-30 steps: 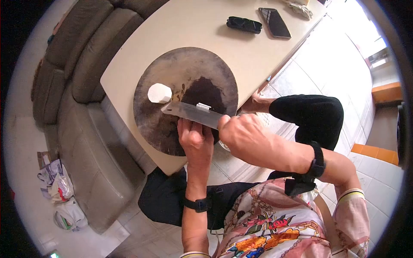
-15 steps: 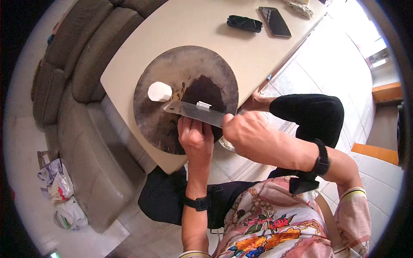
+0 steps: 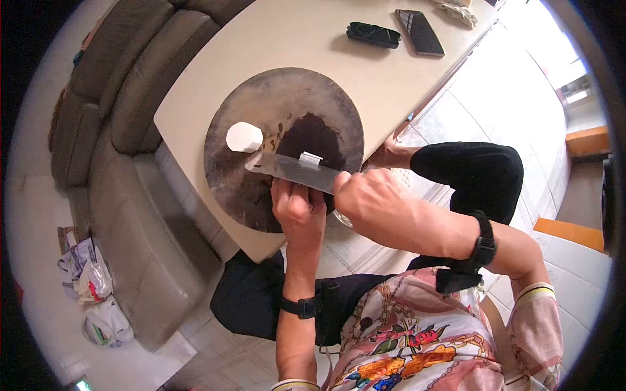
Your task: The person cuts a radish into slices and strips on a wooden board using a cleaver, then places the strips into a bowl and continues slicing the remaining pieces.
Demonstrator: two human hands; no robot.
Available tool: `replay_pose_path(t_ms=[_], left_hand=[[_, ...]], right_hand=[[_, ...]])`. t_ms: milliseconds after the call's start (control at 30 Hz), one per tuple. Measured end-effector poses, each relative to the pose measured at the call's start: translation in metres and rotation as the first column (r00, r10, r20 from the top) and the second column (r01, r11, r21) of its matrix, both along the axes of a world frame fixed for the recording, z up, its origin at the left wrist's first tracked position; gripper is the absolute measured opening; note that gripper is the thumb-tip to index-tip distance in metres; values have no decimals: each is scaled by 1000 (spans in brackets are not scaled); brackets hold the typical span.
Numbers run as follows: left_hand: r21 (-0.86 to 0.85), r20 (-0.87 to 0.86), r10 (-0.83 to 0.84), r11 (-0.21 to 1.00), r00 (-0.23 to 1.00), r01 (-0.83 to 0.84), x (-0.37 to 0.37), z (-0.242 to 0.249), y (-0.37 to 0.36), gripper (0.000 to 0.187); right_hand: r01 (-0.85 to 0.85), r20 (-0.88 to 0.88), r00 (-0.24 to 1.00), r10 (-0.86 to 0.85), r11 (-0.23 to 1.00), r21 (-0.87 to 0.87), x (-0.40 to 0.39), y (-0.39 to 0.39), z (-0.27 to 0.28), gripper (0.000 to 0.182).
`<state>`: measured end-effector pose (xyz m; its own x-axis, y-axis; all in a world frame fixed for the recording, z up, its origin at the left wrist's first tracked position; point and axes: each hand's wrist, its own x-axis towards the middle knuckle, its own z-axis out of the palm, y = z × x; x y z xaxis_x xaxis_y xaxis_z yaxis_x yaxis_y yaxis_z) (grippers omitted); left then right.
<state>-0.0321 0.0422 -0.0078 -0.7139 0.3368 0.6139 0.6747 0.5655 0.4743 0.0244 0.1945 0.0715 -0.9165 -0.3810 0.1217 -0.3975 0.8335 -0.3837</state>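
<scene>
My right hand [image 3: 368, 199] is closed round the handle of a cleaver [image 3: 297, 173], whose broad blade points left across a round dark chopping board [image 3: 228, 189]. My left hand [image 3: 298, 212] rests at the board's near edge with its fingers curled together against the near side of the blade. Whatever those fingertips press on is hidden. Small white strips [image 3: 311, 158] lie just beyond the blade. A thick white chunk with a flat, many-sided top [image 3: 244, 137], perhaps radish, sits left of the blade tip.
The cream table [image 3: 189, 98] carries a dark glasses case [image 3: 373, 35] and a phone [image 3: 420, 32] at the far side. A clear bowl [image 3: 342, 219] shows partly below the board's right edge. A grey sofa [image 3: 140, 241] stands on the left.
The cleaver's tip has shifted slightly left, along with my right hand. My left hand keeps its place by the blade, and the white pieces stay where they were.
</scene>
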Motion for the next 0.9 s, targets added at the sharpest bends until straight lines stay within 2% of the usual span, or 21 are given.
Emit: replay_pose_path(t_ms=[33, 100, 167, 267, 367, 467, 533, 600, 667, 767, 900], left_hand=[[-12, -12, -4, 1000, 1000, 4, 0, 1, 1, 26], [-25, -28, -9, 1000, 1000, 9, 1, 3, 0, 25], [-10, 29, -4, 1000, 1000, 5, 1, 3, -2, 23], [26, 19, -10, 1000, 1000, 9, 2, 6, 1, 24], [-7, 25, -11, 1000, 1000, 12, 2, 8, 0, 25], [-10, 53, -6, 1000, 999, 6, 4, 9, 0, 26], [-52, 61, 6, 999, 998, -3, 6, 8, -1, 26], [-99, 79, 23, 995, 997, -15, 8, 6, -3, 27], [-64, 39, 8, 998, 999, -5, 7, 4, -3, 27], [-51, 82, -7, 999, 997, 11, 10, 7, -3, 29], [-57, 13, -4, 998, 1000, 5, 6, 5, -3, 30]], right_hand=[[-3, -54, 999, 1, 1000, -30, -4, -2, -1, 12], [12, -43, 999, -15, 998, -68, -8, -3, -5, 12], [26, -25, 999, -29, 994, -106, -6, -2, -4, 12], [37, -3, 999, -37, 997, -67, 7, 4, 1, 11], [32, 48, 998, -31, 999, -32, 9, 8, 6, 11], [7, 37, 999, -6, 1000, -30, 2, 8, 5, 12], [-55, -61, 997, 51, 996, -66, -7, 5, 3, 12], [-38, -23, 999, 36, 997, -60, -6, 4, 1, 12], [17, 36, 999, -16, 1000, -26, 2, 5, -1, 14], [3, 87, 996, -5, 1000, 16, 10, 9, 7, 15], [6, 57, 998, -7, 1000, 19, 6, 3, 5, 14]])
